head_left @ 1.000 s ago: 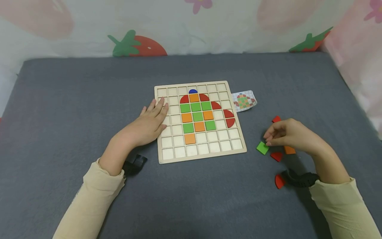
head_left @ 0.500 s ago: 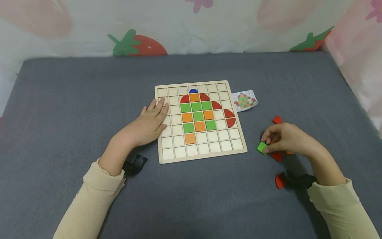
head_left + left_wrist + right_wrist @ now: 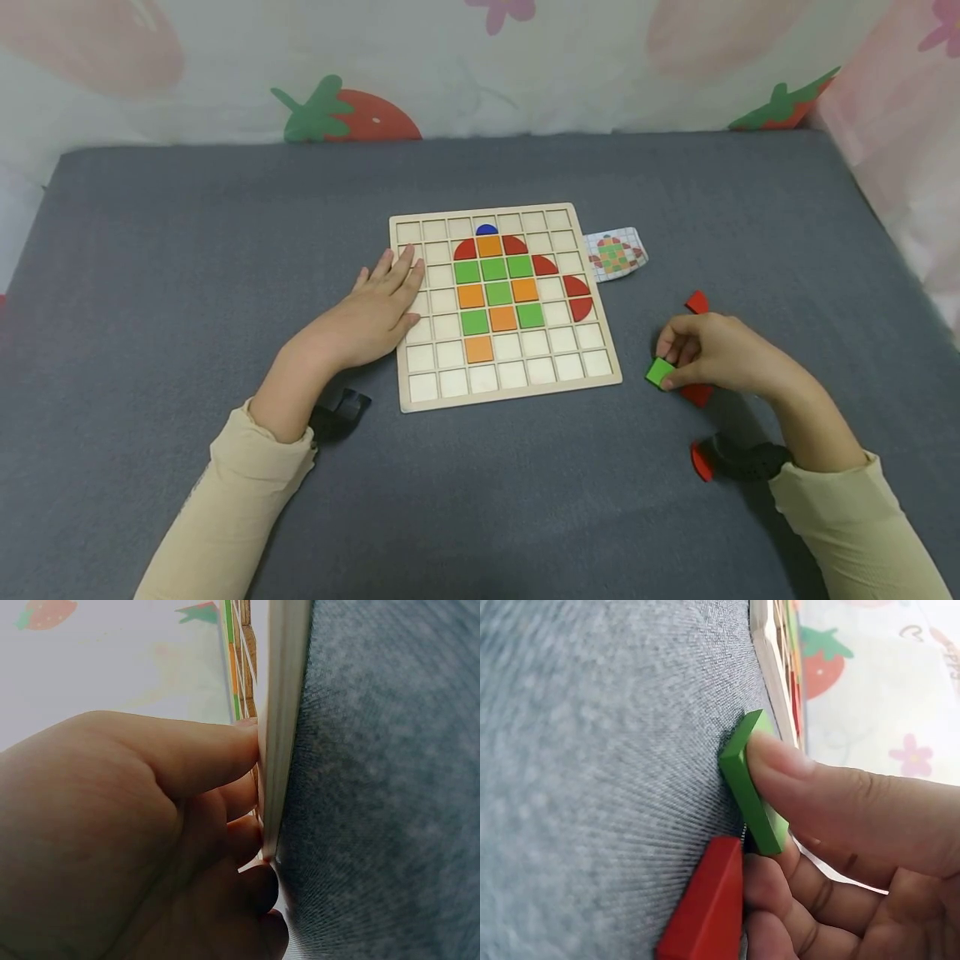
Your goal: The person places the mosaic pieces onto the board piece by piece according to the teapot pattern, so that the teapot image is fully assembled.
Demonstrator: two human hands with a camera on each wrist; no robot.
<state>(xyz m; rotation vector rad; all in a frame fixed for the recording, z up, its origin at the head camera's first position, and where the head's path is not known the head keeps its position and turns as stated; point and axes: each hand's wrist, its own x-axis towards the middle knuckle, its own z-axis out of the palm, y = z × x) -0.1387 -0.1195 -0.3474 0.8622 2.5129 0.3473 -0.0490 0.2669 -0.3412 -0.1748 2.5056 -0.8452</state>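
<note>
My left hand [image 3: 375, 312] rests with straight fingers on the left edge of a wooden grid board [image 3: 510, 396]. The left wrist view shows the thumb [image 3: 202, 754] against the board's side [image 3: 285, 705]. Coloured tiles fill part of the grid: green and orange squares, red quarter-rounds and a blue half-round [image 3: 486, 229]. Right of the board, my right hand [image 3: 712, 354] pinches a green square tile [image 3: 754, 791] between thumb and fingers, low at the cloth. Beside its curled fingers lies a red tile [image 3: 709, 904]. The orange tile is hidden under the hand.
A small pattern card [image 3: 617, 254] sticks out from the board's right side. Further red tiles lie behind the right hand [image 3: 697, 302] and by its wrist camera [image 3: 701, 462]. Grey cloth [image 3: 225, 217] covers the table, with a strawberry-print curtain [image 3: 570, 75] behind.
My right hand has come down slightly toward me and now grips the green tile, covering the orange one. The left hand and the board have stayed put.
</note>
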